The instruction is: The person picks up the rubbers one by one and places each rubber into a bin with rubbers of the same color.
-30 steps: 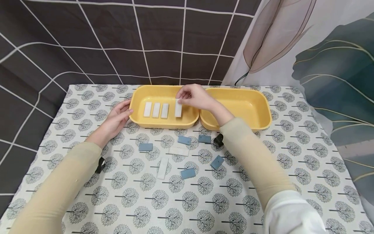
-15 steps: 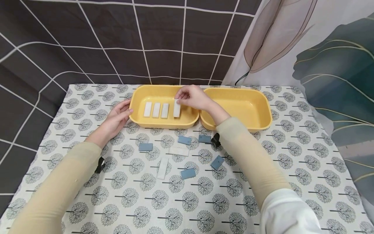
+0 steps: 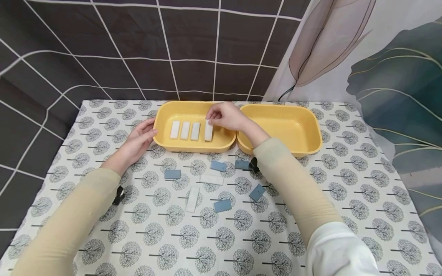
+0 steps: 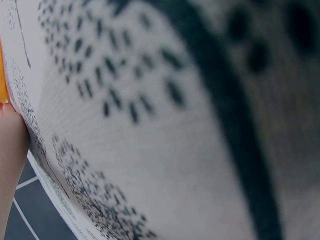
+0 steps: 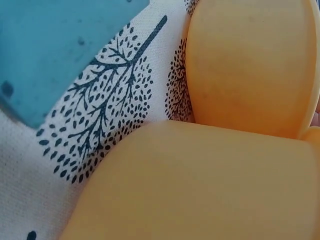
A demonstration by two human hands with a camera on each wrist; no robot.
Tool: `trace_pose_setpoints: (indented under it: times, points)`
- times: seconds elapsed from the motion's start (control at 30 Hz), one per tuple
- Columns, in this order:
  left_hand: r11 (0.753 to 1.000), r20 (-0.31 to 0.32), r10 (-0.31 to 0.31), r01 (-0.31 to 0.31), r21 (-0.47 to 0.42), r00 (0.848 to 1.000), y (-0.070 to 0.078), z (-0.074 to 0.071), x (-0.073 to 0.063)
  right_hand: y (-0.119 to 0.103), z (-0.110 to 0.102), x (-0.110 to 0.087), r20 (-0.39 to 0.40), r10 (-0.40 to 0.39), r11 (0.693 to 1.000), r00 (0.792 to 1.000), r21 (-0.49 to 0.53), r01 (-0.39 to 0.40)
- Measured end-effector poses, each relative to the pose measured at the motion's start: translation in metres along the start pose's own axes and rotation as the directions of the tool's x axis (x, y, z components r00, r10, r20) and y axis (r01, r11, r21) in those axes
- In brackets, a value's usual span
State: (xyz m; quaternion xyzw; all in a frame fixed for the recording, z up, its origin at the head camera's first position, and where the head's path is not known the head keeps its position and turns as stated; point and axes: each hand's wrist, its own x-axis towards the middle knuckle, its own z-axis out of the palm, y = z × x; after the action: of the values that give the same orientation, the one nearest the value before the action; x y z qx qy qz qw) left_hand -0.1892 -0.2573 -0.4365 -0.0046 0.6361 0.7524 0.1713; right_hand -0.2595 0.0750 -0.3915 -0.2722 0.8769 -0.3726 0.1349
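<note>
My right hand point(image 3: 226, 116) pinches the top of a white rectangular block point(image 3: 208, 131) inside the left yellow tub point(image 3: 193, 148). That block stands to the right of a row of white blocks point(image 3: 184, 130) lying on the tub floor. Along the tub's left end, my left hand point(image 3: 139, 136) rests its fingers and thumb against the outer wall and rim. The left wrist view catches only a bit of my left hand point(image 4: 12, 122) at its edge. Tub walls point(image 5: 250, 65) fill much of the right wrist view, where the held block is hidden.
A second yellow tub point(image 3: 293, 149) adjoins on the right. On the tree-print cloth point(image 3: 165, 237) lie several blue blocks point(image 3: 222, 205) and two white blocks point(image 3: 192, 199), point(image 3: 211, 179). A dark tiled backdrop point(image 3: 193, 46) rises behind the tubs.
My right hand has shifted slightly left and down, bringing the white block lower in the left tub, closer to the row. My left hand stays at the tub's end.
</note>
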Motion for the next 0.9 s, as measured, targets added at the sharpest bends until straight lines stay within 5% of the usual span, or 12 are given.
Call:
trace_pose_setpoints:
  times: [0.9]
  points:
    - [1.000, 0.007, 0.007, -0.006, -0.024, 1.000, 0.001, 0.001, -0.001, -0.002, 0.007, 0.012, 0.026, 0.038, 0.998, 0.999, -0.043, -0.036]
